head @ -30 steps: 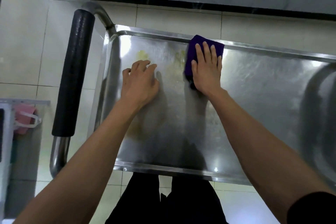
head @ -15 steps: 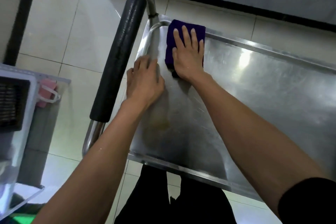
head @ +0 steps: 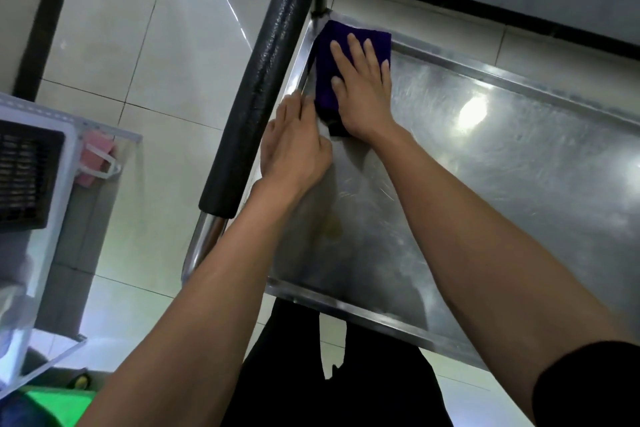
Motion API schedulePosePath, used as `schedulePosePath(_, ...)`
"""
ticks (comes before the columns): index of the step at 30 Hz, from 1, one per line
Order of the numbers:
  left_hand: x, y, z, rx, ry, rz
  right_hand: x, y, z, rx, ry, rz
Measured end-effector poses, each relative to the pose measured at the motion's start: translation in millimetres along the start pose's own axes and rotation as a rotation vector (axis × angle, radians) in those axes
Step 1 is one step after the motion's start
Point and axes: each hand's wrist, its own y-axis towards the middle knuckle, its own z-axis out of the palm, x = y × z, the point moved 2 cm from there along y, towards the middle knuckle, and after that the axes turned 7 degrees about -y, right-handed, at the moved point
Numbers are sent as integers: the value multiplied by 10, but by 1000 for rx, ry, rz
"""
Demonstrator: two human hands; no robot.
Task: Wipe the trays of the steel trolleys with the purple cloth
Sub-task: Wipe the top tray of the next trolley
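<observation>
The steel trolley's top tray fills the right half of the view, scratched and shiny, with a yellowish stain near its left front. A folded purple cloth lies in the tray's far left corner. My right hand presses flat on the cloth with the fingers spread. My left hand rests on the tray's left rim just beside the cloth, fingers together and holding nothing.
The trolley's handle with a black foam sleeve runs along the tray's left side. A white frame with a black grille and a pink item stands on the tiled floor at left. A dark skirting line runs along the wall behind.
My right hand has slid the purple cloth leftward into the tray's far left corner. My left hand has shifted left to the rim. The view has swung, tilting the tray.
</observation>
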Motion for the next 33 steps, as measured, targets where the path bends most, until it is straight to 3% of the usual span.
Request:
schedulePosePath(9,-219,-192,239,76,130,105,-615,-667,-46,-8,-35,171)
schedulePosePath(18,-1100,-447,692,221,189,365,-1590,-1496,-270,-46,-14,329)
schedulePosePath(26,-1562,-678,931,244,201,396,-2166,-2006,-343,-55,-25,354)
schedulePosePath(33,-1103,-891,693,95,209,255,-1801,-2185,-98,-88,-64,326)
